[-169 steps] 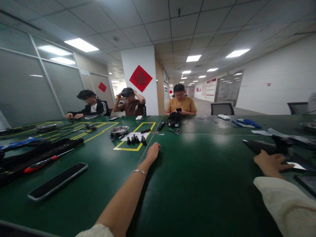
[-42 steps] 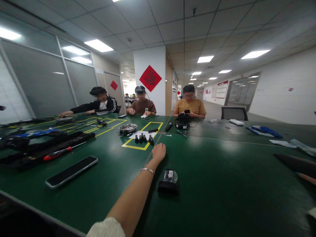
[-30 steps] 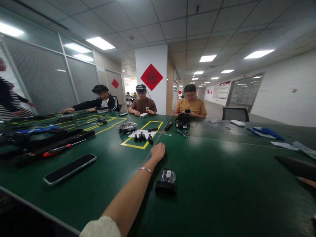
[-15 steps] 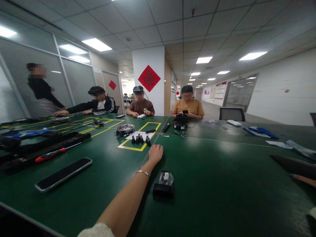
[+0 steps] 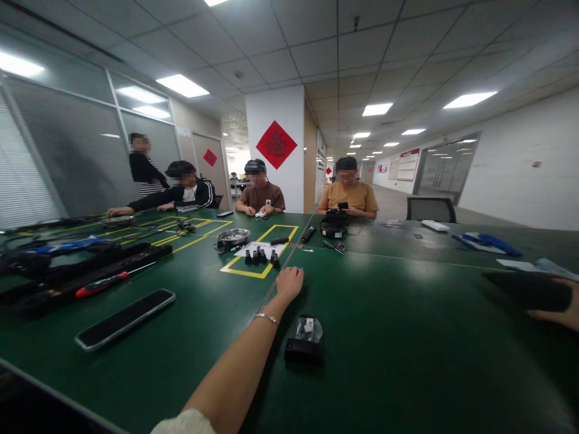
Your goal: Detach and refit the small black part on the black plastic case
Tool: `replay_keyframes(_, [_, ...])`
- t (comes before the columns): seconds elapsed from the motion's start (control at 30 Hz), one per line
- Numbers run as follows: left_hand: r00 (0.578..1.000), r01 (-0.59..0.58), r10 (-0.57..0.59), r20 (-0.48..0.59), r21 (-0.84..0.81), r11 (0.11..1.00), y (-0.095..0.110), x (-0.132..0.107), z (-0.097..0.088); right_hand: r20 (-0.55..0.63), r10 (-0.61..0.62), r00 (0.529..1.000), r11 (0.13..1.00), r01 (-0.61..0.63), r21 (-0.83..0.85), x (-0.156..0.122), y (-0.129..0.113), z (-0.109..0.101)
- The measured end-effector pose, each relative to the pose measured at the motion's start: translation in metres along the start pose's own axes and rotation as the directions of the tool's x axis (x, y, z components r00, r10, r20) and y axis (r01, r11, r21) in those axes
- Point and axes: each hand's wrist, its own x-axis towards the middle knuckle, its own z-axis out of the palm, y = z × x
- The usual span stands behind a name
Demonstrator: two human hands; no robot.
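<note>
My left hand (image 5: 290, 283), with a bracelet on its wrist, is stretched forward over the green table. Its fingers are curled downward, and whatever they may hold is hidden; a small bluish spot shows at the fingertips. Just beyond it stand several short black cylindrical parts (image 5: 261, 256) on a white paper. Nearer to me, beside the forearm, a small black box (image 5: 303, 351) lies against a clear plastic bag (image 5: 309, 329). At the right edge my right hand (image 5: 563, 307), partly cut off, grips a dark flat object (image 5: 525, 292), whose kind I cannot make out.
A long dark phone-like slab (image 5: 125, 319) lies at left, near a red-handled screwdriver (image 5: 104, 284) and a black tray of cables. Beyond are a metal bowl (image 5: 233, 236), yellow tape outlines and a black headset (image 5: 333, 226). Three people sit across the table; another stands at left.
My right hand has come into view from the right edge with the dark object. My left hand keeps nearly the same place. The standing person has moved right, and the view has shifted slightly.
</note>
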Motion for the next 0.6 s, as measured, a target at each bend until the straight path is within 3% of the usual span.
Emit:
replay_keyframes(0.07, [1.000,-0.005,0.005,-0.002,0.007,1.000,0.000,0.000,0.000,0.035,-0.088,0.995,0.995,0.090,-0.052,-0.007,-0.034,-0.004])
replay_keyframes(0.17, [1.000,-0.021,0.021,-0.002,0.009,1.000,0.000,0.000,0.001,0.061,-0.309,0.949,0.934,0.315,-0.170,-0.040,-0.095,0.001])
replay_keyframes(0.27, [0.999,-0.043,0.043,-0.006,0.008,0.999,-0.002,0.000,0.003,0.086,-0.417,0.905,0.872,0.425,-0.241,-0.099,-0.161,0.014])
replay_keyframes(0.37, [0.997,-0.078,0.078,-0.012,0.026,0.997,-0.004,0.002,0.006,0.086,-0.543,0.836,0.818,0.549,-0.170,-0.168,-0.216,0.030])
replay_keyframes(0.43, [0.996,-0.086,0.087,-0.015,0.040,0.995,-0.005,0.002,0.007,0.076,-0.519,0.851,0.842,0.525,-0.127,-0.211,-0.243,0.039])
replay_keyframes(0.5, [0.996,-0.081,0.082,-0.019,0.049,0.995,-0.004,0.002,0.007,0.145,-0.540,0.829,0.831,0.553,-0.064,-0.244,-0.262,0.047])
replay_keyframes(0.6, [0.998,-0.060,0.061,-0.020,0.051,0.997,-0.002,0.000,0.004,0.215,-0.561,0.799,0.815,0.579,-0.021,-0.275,-0.284,0.051])
